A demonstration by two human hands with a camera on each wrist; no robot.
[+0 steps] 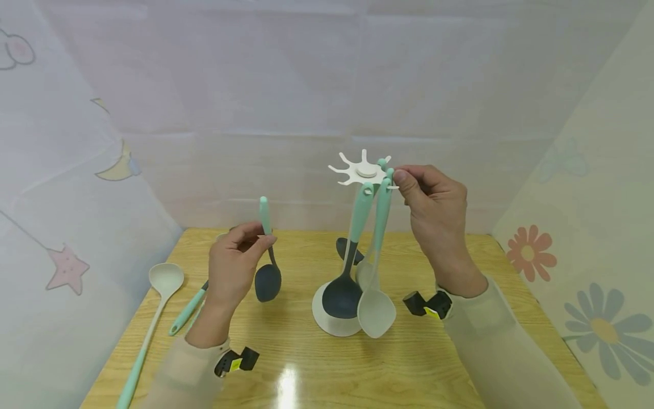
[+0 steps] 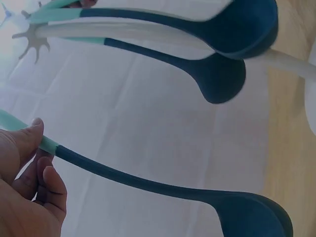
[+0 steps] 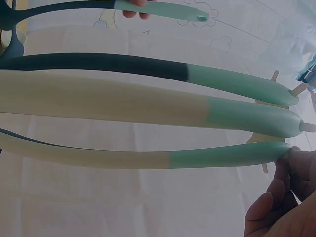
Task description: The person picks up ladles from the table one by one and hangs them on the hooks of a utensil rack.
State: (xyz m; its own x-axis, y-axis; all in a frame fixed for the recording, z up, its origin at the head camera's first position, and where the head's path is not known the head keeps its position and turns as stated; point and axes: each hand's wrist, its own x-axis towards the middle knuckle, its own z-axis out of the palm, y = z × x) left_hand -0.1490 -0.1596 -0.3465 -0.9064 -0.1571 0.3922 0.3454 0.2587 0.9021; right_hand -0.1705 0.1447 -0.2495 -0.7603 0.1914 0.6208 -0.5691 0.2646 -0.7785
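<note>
My left hand (image 1: pixel 232 270) pinches a dark ladle (image 1: pixel 268 282) by its mint handle, bowl down, off the table and left of the rack. In the left wrist view thumb and fingers grip the ladle (image 2: pixel 133 181) near the handle's lower end. My right hand (image 1: pixel 439 218) is at the right of a white utensil rack (image 1: pixel 352 170) with hook arms. Its thumb and fingertips pinch the handle tip of a cream spoon (image 3: pixel 118 159), whose head is partly hidden. Beside it hang another cream spoon (image 1: pixel 377 312) and a dark ladle (image 1: pixel 341 298); a second dark utensil (image 1: pixel 347 249) shows behind.
A long cream ladle (image 1: pixel 166 278) with a mint handle lies at the table's left. Next to it lies another mint-handled utensil (image 1: pixel 186 312), partly hidden by my left arm. The rack's round white base (image 1: pixel 327 324) stands mid-table (image 1: pixel 286 352). Patterned cloth walls (image 1: pixel 286 85) surround the table.
</note>
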